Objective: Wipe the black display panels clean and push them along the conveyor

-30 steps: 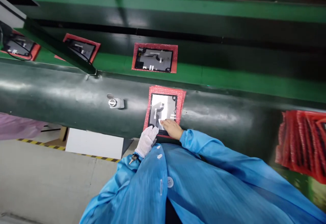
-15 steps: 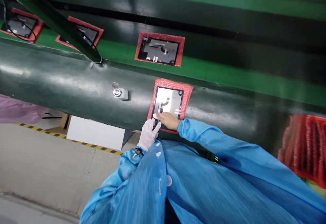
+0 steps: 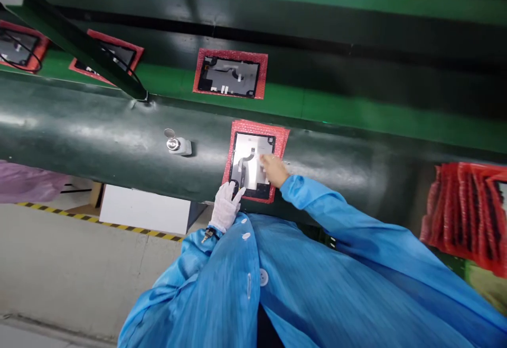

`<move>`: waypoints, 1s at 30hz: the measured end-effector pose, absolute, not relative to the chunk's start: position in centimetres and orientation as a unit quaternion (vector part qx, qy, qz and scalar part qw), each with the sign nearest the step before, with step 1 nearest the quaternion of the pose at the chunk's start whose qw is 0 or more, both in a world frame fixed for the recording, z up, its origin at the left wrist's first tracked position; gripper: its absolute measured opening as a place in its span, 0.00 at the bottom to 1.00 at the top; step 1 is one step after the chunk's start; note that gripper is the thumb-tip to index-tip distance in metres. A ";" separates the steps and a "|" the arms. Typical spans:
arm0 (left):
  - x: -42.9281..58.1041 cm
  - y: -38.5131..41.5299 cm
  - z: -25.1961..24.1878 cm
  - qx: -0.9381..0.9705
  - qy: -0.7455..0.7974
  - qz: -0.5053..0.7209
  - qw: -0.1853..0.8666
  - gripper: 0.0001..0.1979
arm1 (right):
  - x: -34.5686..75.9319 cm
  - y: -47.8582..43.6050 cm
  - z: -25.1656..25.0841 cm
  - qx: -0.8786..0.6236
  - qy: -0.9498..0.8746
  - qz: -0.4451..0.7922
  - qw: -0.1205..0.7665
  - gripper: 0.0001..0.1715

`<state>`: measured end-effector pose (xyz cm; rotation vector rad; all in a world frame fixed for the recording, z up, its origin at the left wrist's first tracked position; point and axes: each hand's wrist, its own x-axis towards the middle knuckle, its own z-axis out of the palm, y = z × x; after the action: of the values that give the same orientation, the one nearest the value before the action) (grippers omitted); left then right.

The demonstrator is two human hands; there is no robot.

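The left hand (image 3: 225, 208), covered by a white glove, is seen held open with the fingers spread, and its fingertips (image 3: 238, 191) are placed at the near left corner of a flat black-framed panel (image 3: 249, 166); no firm grip on it can be seen. The bare right hand (image 3: 273, 170) is also seen open, with the fingers lightly bent over the right part of the panel, but whether they touch its surface cannot be told. The panel is laid on a sheet of red bubble wrap (image 3: 281, 142), which rests on a dark green conveyor belt (image 3: 99, 131). In the head view, a second panel (image 3: 229, 76) on red wrap is seen farther away, and a stack of red bubble bags (image 3: 463, 216) is seen at the right. A metal fitting (image 3: 173, 145) is mounted on the belt to the left of the panel. The panel is judged to be thin, stiff, light and fragile, with a possibly slippery silver film, so it would best be taken by its frame edges.
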<state>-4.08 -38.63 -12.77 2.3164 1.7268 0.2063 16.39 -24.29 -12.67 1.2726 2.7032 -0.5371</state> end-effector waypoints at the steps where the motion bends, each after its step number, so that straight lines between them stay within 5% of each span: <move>1: -4.1 -38.6 -12.8 0.797 0.588 0.070 0.119 0.28 | 16.2 -24.8 -12.6 0.384 0.902 -0.191 0.053 0.26; 14: -0.6 -35.2 -12.1 0.876 0.433 0.011 0.215 0.17 | 14.6 -24.8 -12.1 0.344 0.915 -0.207 0.043 0.15; 19: 1.9 -32.7 -12.1 0.849 0.483 -0.039 0.213 0.20 | 15.3 -22.8 -11.7 0.474 0.862 -0.171 0.049 0.18; 23: 2.3 -31.9 -11.5 0.826 0.519 -0.066 0.212 0.20 | 16.1 -24.0 -12.2 0.400 0.887 -0.231 0.034 0.18; 26: 2.6 -31.2 -10.6 0.819 0.527 -0.073 0.214 0.20 | 17.0 -24.2 -12.6 0.415 0.870 -0.263 -0.036 0.17; 30: 2.6 -30.3 -8.3 0.834 0.501 -0.072 0.220 0.16 | 18.6 -21.1 -12.2 0.573 0.716 -0.322 -0.238 0.11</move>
<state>2.58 -30.31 -8.30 2.3064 1.3859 -0.2003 18.57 -21.06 -12.17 2.1348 2.6678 -1.2001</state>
